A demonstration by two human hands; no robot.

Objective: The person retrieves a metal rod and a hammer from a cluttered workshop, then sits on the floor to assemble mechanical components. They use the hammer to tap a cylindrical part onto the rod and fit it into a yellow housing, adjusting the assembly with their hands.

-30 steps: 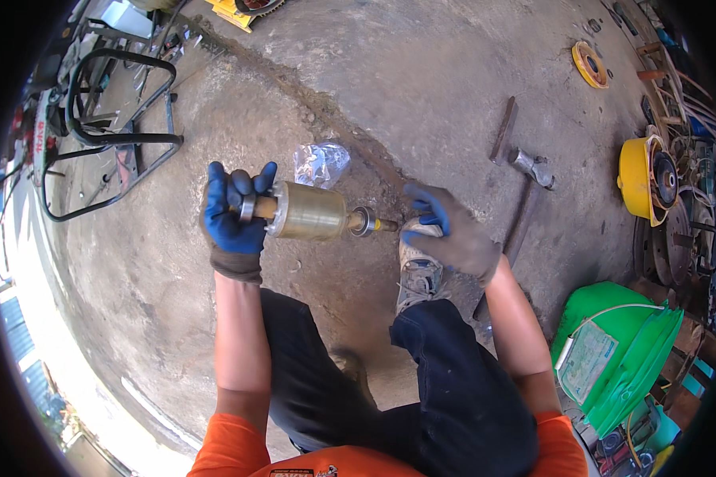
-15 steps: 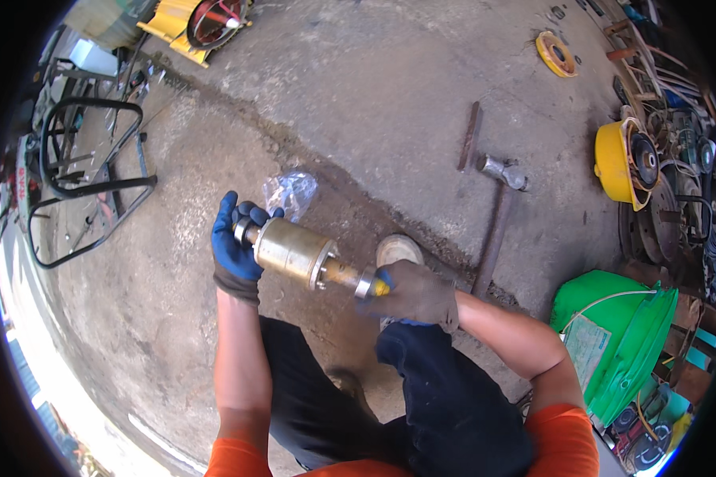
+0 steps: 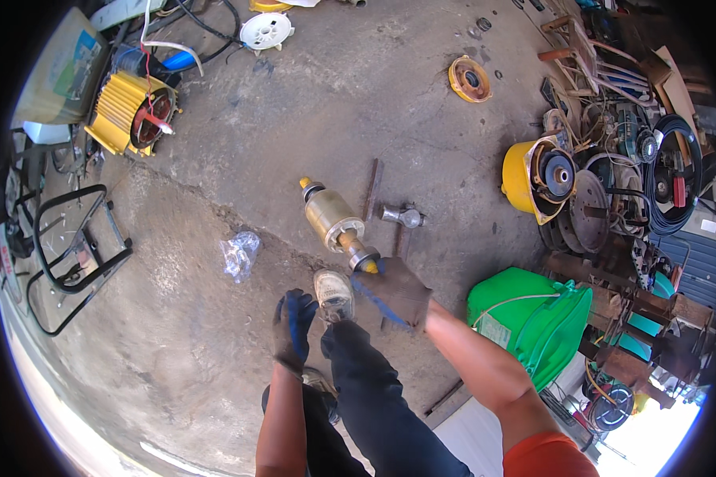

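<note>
My right hand (image 3: pixel 394 294), in a blue and dark glove, grips one shaft end of a motor rotor (image 3: pixel 332 215). The rotor has a metallic cylindrical core, a bearing towards each end and yellowish shaft tips. It is held at a slant over the floor, its free end pointing far and left. My left hand (image 3: pixel 293 327), gloved alike, is apart from the rotor beside my shoe (image 3: pixel 334 294). Its fingers are loosely bent, with nothing visible in them. Just beyond the right hand lie a hammer (image 3: pixel 402 215) and a rusty metal bar (image 3: pixel 373 188).
A crumpled clear plastic bag (image 3: pixel 240 256) lies left of my shoe. Farther left are a black tubular frame (image 3: pixel 75 278) and a yellow finned motor housing (image 3: pixel 131 115). A green container (image 3: pixel 517 306), a yellow motor part (image 3: pixel 529 176) and a yellow ring-shaped cover (image 3: pixel 469 79) are rightward.
My left hand has let go of the rotor and dropped back towards my leg. The right hand alone now holds the rotor, which has swung away from me. The view has turned rightward.
</note>
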